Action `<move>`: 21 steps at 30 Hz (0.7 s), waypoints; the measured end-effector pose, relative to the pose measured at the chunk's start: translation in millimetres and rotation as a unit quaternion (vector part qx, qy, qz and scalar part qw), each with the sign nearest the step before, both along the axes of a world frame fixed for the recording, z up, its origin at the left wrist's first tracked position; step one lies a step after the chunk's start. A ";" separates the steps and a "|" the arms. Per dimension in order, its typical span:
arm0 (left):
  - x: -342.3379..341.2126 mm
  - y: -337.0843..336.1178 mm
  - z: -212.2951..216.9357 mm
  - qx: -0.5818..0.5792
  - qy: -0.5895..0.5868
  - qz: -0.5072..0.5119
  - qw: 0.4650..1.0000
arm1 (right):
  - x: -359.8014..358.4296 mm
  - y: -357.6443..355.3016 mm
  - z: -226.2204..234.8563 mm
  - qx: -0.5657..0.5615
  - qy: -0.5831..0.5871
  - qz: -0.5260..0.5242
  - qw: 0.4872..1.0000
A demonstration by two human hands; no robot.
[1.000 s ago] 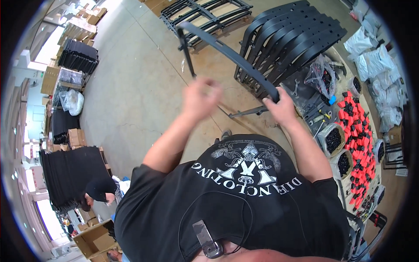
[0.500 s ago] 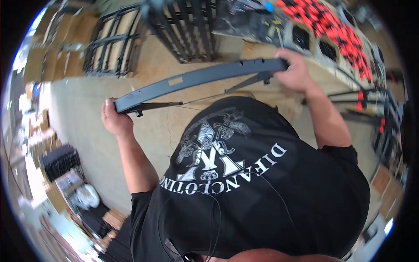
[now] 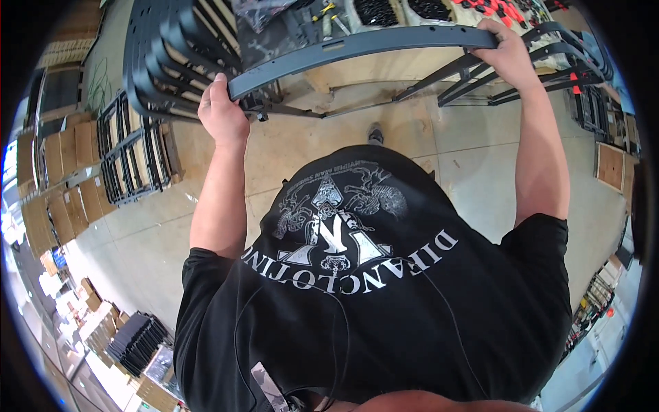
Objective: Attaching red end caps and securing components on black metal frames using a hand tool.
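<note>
A long dark grey metal bar [image 3: 377, 44] stretches across in front of me, slightly bowed by the lens, with a small slot near its middle. Thin black arms hang from its underside near both ends. My left hand [image 3: 224, 113] is closed round the left end, thumb on top. At the other end, my right hand [image 3: 506, 56] grips the bar, its fingers partly hidden. Close to my left hand stands a group of black curved metal frames [image 3: 147, 79]; more black tube frames [image 3: 549, 51] are beyond my right hand.
Ahead is a workbench [image 3: 329, 72] with pliers [image 3: 324, 12], trays of small black parts [image 3: 376, 10] and red-and-black pieces [image 3: 504, 10]. Cardboard boxes [image 3: 65, 147] and a black slatted frame [image 3: 134, 147] stand at the left. Wooden boxes [image 3: 611, 165] are far right.
I have turned to the right, so the bench now lies straight ahead. Both hands have carried the bar farther out from my body, over toward the bench.
</note>
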State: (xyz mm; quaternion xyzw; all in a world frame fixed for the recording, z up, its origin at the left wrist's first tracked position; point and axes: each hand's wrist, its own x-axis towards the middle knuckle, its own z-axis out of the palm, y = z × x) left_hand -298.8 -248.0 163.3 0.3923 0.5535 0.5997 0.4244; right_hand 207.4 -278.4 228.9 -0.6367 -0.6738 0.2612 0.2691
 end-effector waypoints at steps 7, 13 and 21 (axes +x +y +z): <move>73.4 82.0 2.8 -0.066 -0.020 -0.018 0.997 | 69.9 54.7 -32.4 0.029 0.005 -0.032 0.999; 62.7 152.9 -8.3 -0.091 -0.048 -0.035 0.994 | 79.7 136.3 -63.0 0.227 0.265 0.117 0.930; 76.7 177.0 2.7 -0.080 0.191 0.046 0.977 | 79.4 160.4 -70.8 0.097 0.021 0.002 0.995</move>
